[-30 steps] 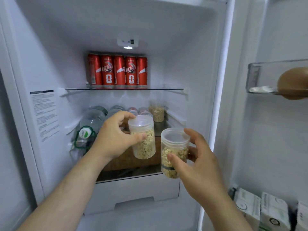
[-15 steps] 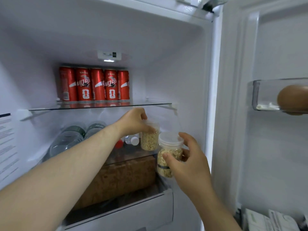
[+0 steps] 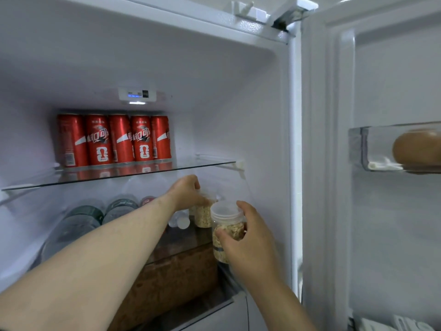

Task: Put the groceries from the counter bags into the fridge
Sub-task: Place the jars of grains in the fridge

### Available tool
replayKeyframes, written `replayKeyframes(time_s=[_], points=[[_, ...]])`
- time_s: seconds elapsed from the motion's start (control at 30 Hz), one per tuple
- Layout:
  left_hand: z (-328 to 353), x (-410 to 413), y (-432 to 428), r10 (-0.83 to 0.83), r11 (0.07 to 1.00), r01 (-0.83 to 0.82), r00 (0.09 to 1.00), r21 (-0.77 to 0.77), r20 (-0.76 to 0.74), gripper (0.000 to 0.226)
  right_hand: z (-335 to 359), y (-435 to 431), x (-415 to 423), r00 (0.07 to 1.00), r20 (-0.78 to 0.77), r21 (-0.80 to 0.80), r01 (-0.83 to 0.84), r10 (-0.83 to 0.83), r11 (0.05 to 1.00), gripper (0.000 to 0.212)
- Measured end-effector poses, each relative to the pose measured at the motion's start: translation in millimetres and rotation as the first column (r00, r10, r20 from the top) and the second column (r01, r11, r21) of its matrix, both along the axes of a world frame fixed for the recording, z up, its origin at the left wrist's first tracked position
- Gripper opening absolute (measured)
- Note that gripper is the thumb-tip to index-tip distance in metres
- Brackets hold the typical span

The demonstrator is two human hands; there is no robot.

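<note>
- Both hands are clamped on jars: the left hand (image 3: 187, 191) curls over the lid of a small clear plastic jar of pale oat flakes (image 3: 202, 217); the right hand (image 3: 250, 237) wraps a second clear lidded jar of flakes (image 3: 225, 232).
- Left's jar stands upright deep on the middle glass shelf (image 3: 188, 242); whether it has touched down is hidden.
- Right's jar hangs upright at the shelf's front edge, just beside the other, at its 5 o'clock.
- Judged next: push it toward 11 o'clock, axis vertical; the right hand is nearer the gap by the wall.
- Red drink cans (image 3: 114, 139) stand at 11 o'clock above.
</note>
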State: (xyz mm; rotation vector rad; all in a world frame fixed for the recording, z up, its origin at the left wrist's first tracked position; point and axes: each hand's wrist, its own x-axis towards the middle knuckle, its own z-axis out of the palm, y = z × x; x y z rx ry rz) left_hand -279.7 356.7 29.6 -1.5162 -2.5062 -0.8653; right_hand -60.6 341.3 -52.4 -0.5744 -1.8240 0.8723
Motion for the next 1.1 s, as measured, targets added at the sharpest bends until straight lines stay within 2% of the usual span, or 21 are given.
replayKeyframes(time_s=[0.27, 0.43, 0.53, 0.57, 0.83, 0.9, 0.97, 1.03, 1.1], points=[[-10.2, -13.5, 10.2, 0.039, 0.999, -0.038, 0.999, 0.02, -0.011, 0.031, 4.7, 17.9, -18.5, 0.999, 0.04, -0.012, 0.022, -0.022, 1.0, 0.064], [-15.2, -15.9, 10.0, 0.073, 0.996, -0.072, 0.997, 0.052, -0.021, 0.038, 3.6, 25.8, -33.4, 0.998, 0.052, 0.049, 0.036, -0.038, 0.998, 0.057], [-16.0, -14.4, 12.6, 0.056, 0.998, -0.056, 0.998, -0.007, -0.011, 0.017, 0.3, 30.8, -41.5, 0.996, 0.073, 0.069, 0.035, -0.04, 0.997, 0.056], [-16.1, -15.3, 14.3, 0.055, 0.998, -0.056, 0.998, -0.016, -0.013, 0.017, -0.6, 32.3, -43.9, 0.996, 0.075, 0.071, 0.037, -0.042, 0.997, 0.055], [-2.3, -14.1, 13.9, 0.07, 0.994, -0.077, 0.994, -0.074, -0.082, 0.057, 0.6, 44.2, -53.0, 0.992, 0.115, 0.1, 0.04, -0.051, 0.994, 0.056], [4.3, -8.5, 3.8, 0.119, 0.993, -0.119, 0.992, -0.003, -0.041, 0.06, 3.5, 48.9, -55.7, 0.985, 0.161, 0.137, 0.045, -0.067, 0.99, 0.061], [9.9, 3.7, -13.5, 0.168, 0.976, -0.167, 0.986, 0.138, 0.003, 0.051, 9.2, 54.9, -58.3, 0.961, 0.249, 0.213, 0.068, -0.121, 0.975, 0.063], [3.1, 21.5, -36.7, 0.121, 0.951, -0.141, 0.989, 0.275, 0.088, 0.039, 17.5, 59.8, -58.0, 0.921, 0.338, 0.306, 0.085, -0.192, 0.948, 0.063], [-15.2, 39.3, -59.9, 0.088, 0.936, -0.101, 0.995, 0.337, 0.055, 0.033, 23.7, 64.6, -59.0, 0.91, 0.369, 0.326, 0.064, -0.189, 0.943, 0.057]])
